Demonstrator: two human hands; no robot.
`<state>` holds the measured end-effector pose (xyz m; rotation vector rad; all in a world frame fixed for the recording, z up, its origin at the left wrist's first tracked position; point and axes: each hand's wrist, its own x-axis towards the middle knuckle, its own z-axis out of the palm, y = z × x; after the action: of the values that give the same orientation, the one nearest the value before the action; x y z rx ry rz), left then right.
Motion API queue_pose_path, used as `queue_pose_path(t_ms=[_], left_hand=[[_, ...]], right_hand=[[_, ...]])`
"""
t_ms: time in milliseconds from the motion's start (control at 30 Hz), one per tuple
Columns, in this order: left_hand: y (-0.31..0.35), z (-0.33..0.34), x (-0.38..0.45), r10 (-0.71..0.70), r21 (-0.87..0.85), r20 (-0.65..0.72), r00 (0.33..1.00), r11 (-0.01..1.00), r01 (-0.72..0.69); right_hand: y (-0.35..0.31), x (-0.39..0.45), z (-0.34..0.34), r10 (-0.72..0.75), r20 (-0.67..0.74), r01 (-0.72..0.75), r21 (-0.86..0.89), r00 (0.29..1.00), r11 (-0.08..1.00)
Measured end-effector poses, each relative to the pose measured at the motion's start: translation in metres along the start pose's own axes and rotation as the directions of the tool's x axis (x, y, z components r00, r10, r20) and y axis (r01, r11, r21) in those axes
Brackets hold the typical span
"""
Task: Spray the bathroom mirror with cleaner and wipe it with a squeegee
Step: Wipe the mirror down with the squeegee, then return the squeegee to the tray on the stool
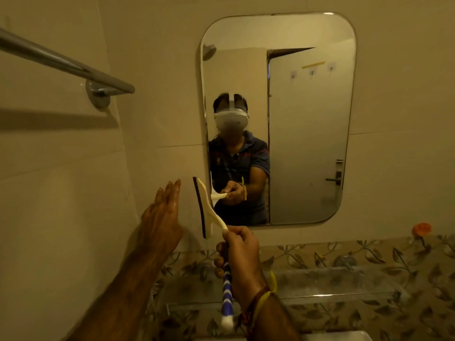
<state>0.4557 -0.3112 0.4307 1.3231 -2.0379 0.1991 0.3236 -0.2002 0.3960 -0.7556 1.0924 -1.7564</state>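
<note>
A: Hands?
B: I see the right hand [237,254] grasping the squeegee [209,212] by its striped handle, blade upright just left of the mirror [307,119] bottom corner. Left hand [161,217] released, fingers straight, beside the blade.
A: Containers?
B: Sink [320,286] below; contents unclear.

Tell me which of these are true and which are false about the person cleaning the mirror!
1. The right hand grips the squeegee. True.
2. The left hand holds a spray bottle. False: it is open and holds nothing.
3. The squeegee's blade stands upright near the mirror's lower left corner. True.
4. The towel bar is to the right of the mirror. False: it is on the left.
</note>
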Motion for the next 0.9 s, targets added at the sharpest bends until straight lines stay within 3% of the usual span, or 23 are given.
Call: queue_pose_path(t_ms=[200,433,600,800,900], left_hand=[[0.01,0.006,-0.003,0.003,-0.008,-0.019,1.0,1.0,-0.003],[0.045,0.006,-0.009,-0.072,-0.151,-0.106,0.992,0.987,0.055],[0.047,0.011,-0.025,0.075,-0.154,-0.224,0.972,0.982,-0.111],[0.042,0.055,-0.049,-0.065,-0.168,-0.081,0.995,0.984,0.05],[0.054,0.078,-0.067,-0.004,-0.115,-0.081,0.997,0.993,-0.006]], right_hand=[[-0.016,-0.006,-0.028,-0.161,0.089,0.178,-0.236,0.983,0.955],[-0.029,-0.012,-0.053,-0.302,0.159,0.337,-0.573,0.94,0.747],[-0.031,-0.023,-0.068,-0.381,0.101,0.37,-0.554,0.919,0.745],[-0.021,-0.032,-0.094,-0.539,-0.023,0.426,-0.584,0.842,0.691],[-0.015,-0.041,-0.11,-0.589,-0.078,0.436,-0.596,0.804,0.674]])
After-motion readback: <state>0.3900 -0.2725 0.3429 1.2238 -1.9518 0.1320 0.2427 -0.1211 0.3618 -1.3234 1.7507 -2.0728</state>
